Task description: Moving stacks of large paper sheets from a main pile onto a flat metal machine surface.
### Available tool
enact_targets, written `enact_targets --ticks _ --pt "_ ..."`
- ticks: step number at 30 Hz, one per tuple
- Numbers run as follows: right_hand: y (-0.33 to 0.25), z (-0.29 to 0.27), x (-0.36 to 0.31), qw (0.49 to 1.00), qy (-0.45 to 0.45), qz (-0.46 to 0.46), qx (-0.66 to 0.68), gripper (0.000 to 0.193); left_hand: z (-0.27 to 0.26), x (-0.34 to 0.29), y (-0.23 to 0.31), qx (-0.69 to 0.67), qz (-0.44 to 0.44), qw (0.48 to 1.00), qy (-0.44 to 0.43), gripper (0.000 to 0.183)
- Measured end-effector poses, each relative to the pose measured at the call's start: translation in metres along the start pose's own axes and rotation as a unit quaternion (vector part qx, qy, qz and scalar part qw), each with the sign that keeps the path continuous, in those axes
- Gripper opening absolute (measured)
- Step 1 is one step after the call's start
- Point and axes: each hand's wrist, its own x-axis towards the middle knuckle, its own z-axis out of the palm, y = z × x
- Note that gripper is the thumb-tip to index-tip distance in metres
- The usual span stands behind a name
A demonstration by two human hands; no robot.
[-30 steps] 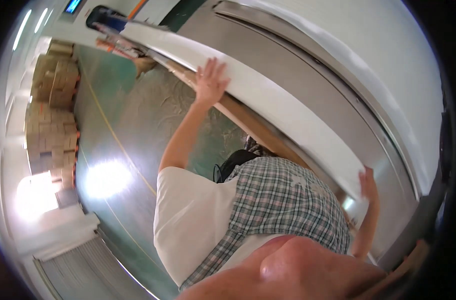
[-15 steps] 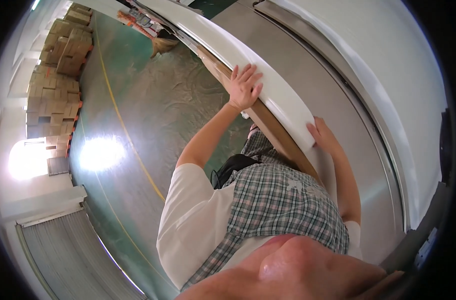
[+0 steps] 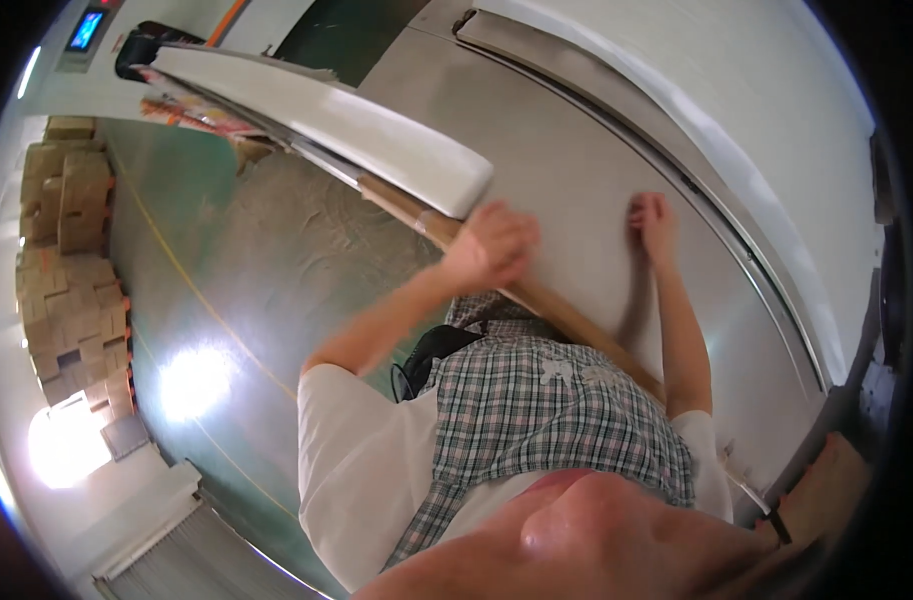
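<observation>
A long, smooth white piece (image 3: 337,125) with a rounded end lies along the left edge of the grey metal table (image 3: 577,200). Just off that rounded end is my left hand (image 3: 492,245), over the brown edge strip (image 3: 577,322) of the table. Motion smears its fingers, and I see nothing in them. My right hand (image 3: 654,222) hovers above the bare metal, apart from the white piece. Its fingers are curled in and appear to hold nothing.
A large white machine body (image 3: 737,90) rises on the right beyond a dark slot. At far left stand stacked cardboard boxes (image 3: 72,310). A small lit screen (image 3: 85,32) shows at the upper left. A grey shutter (image 3: 217,555) is at lower left.
Both hands have come off the white piece. Its near end now lies farther up and left, baring more metal tabletop. The view has swung a little to the right.
</observation>
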Motion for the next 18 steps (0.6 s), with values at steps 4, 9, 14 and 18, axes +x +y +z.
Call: enact_targets --ticks 4,9,14,18 --pt "0.022 -0.053 0.013 0.980 0.098 0.074 0.157 0.025 -0.029 0.055 -0.106 -0.013 -0.190 0.981 0.034 0.022" --pt "-0.009 -0.058 0.016 0.949 0.128 0.142 0.250 0.026 -0.034 0.149 -0.252 -0.002 -0.338 0.929 0.151 0.031" --pt "-0.076 -0.023 0.064 0.935 -0.052 0.079 0.342 0.040 -0.024 0.196 -0.337 -0.049 -0.409 0.901 0.135 0.048" --pt "-0.110 0.011 0.111 0.911 -0.053 0.104 0.396 0.045 -0.017 0.208 -0.347 -0.277 -0.451 0.837 0.138 0.044"
